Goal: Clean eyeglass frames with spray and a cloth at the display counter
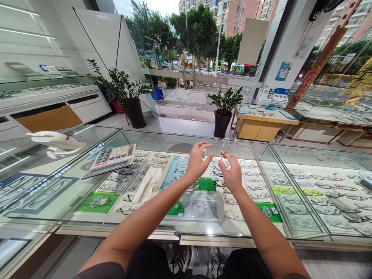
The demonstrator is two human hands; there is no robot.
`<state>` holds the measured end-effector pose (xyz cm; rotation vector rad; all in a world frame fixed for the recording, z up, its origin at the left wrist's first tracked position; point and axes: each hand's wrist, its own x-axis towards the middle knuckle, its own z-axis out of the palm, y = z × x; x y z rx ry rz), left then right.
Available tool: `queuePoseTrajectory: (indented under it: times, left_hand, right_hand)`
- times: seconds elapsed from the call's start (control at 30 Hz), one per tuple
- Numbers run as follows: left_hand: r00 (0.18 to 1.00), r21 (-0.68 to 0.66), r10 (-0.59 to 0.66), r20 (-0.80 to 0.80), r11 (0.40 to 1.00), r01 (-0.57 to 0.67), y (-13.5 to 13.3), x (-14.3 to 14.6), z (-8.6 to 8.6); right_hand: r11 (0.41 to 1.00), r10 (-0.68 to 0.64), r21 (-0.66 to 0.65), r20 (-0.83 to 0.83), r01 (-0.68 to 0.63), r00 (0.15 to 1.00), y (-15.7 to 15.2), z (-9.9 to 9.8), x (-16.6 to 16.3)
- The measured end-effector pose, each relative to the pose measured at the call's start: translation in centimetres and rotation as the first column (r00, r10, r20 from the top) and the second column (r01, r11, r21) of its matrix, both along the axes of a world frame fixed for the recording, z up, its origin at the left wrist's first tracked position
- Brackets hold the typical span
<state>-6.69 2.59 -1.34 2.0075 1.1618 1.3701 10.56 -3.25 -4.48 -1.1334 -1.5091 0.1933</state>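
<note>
Above the glass counter top, my left hand has its thumb and index finger stretched apart, with nothing gripped between them. A small whitish object shows just behind those fingers; I cannot tell whether they touch it. Close by on the right, my right hand pinches a thin dark rod that slants up from the fingertips. Its exact kind is too small to make out. A faint thin curved line runs off to the right beyond it. Rows of eyeglasses lie under the glass below both hands.
On the counter's left stand a calculator and a white figurine. A crumpled pale cloth lies left of my left forearm. Beyond the counter are two potted plants and a wooden display cabinet before the shop window.
</note>
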Motion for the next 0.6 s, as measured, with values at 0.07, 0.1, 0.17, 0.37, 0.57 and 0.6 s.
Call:
queuePoseTrajectory:
  times: [0.07, 0.1, 0.17, 0.37, 0.57, 0.6]
  left_hand:
    - [0.954, -0.039, 0.211, -0.213, 0.974, -0.224, 2.0, -0.3, 0.1]
    - [0.915, -0.093, 0.241, -0.325, 0.954, -0.284, 3.2, -0.5, 0.0]
    - [0.850, -0.201, 0.181, -0.495, 0.928, -0.315, 5.5, -0.7, -0.4]
    - [0.856, -0.314, 0.063, -0.513, 0.915, -0.255, 8.4, -0.5, -2.3]
    - [0.964, -0.297, -0.038, -0.262, 0.954, -0.043, 8.1, -0.5, 0.0]
    - [0.977, -0.288, -0.070, -0.202, 0.958, 0.009, 8.1, -0.6, 1.1]
  right_hand:
    - [1.000, -0.029, 0.002, 0.003, 0.029, 1.000, 0.3, 0.0, 0.4]
    - [0.999, -0.040, -0.002, 0.008, 0.040, 0.999, 0.4, 0.0, 0.6]
    - [0.998, -0.054, -0.013, 0.022, 0.054, 0.998, 0.6, 0.0, 0.8]
    - [0.997, -0.076, -0.012, 0.035, 0.076, 0.996, 0.8, 0.1, 1.3]
    - [0.999, -0.031, -0.030, -0.030, 0.030, 0.999, 0.7, 1.9, 1.8]
    - [0.999, 0.003, -0.044, -0.056, -0.005, 0.998, 0.8, 2.7, 2.0]
